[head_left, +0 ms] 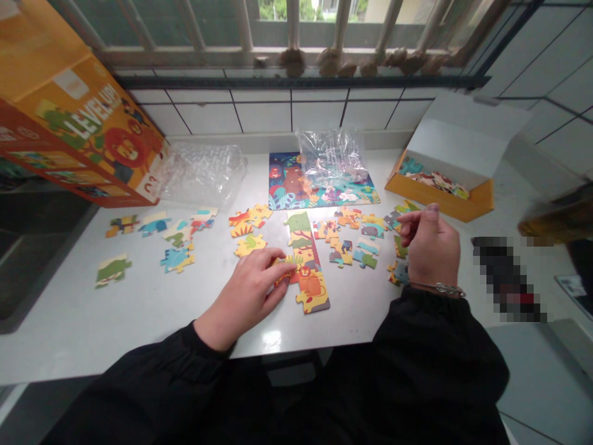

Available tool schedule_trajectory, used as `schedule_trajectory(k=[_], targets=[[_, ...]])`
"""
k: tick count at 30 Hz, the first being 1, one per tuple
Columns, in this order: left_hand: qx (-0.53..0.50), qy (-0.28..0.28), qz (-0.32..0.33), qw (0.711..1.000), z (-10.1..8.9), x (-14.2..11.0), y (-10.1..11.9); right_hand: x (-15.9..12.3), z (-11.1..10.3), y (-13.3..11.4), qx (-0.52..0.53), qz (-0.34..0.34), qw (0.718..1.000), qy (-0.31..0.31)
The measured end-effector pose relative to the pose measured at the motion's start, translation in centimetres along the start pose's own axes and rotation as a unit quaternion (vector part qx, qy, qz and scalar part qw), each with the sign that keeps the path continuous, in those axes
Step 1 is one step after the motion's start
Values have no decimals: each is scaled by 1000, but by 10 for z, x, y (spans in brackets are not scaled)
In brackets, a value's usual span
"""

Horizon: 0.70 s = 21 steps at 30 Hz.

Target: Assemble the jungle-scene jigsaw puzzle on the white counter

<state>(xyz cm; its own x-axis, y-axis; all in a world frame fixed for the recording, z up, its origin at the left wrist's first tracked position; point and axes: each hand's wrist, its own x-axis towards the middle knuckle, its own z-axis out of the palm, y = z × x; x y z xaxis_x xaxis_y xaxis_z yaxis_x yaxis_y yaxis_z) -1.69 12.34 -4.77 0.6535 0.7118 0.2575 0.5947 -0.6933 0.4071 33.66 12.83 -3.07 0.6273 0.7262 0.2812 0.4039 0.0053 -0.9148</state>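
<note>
One hand (252, 283), the left, half-curled, touches a red puzzle piece (293, 277).

The puzzle strip (311, 285) before me and the loose pieces (112, 271) look like printed card, smooth-faced and of low sheen. Under them my tabletop (152, 315) is hard, smooth and glossy, throwing back a bright patch of light near its front edge. Left bag (204, 176) and middle bag (331, 148): thin clear plastic film, crinkled and shiny. Orange box (88, 133) and small box (438, 196): smooth paperboard, the latter's white lid (467, 136) matt inside. Wall tiles (319, 120): smooth, apparently glazed ceramic. My sleeves (445, 337) are matt cloth, wrinkled at the cuffs; my bracelet (440, 288) is shiny, silvery metal.
</note>
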Motion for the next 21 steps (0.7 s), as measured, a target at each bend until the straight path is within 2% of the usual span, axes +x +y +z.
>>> schedule_trajectory(k=[13, 21], targets=[[-39, 5, -16, 999, -2, 1, 2, -1, 0, 0, -1, 6, 1000, -4], [-27, -3, -15, 1000, -1, 1, 1, -1, -1, -1, 1, 9, 1000, -7]])
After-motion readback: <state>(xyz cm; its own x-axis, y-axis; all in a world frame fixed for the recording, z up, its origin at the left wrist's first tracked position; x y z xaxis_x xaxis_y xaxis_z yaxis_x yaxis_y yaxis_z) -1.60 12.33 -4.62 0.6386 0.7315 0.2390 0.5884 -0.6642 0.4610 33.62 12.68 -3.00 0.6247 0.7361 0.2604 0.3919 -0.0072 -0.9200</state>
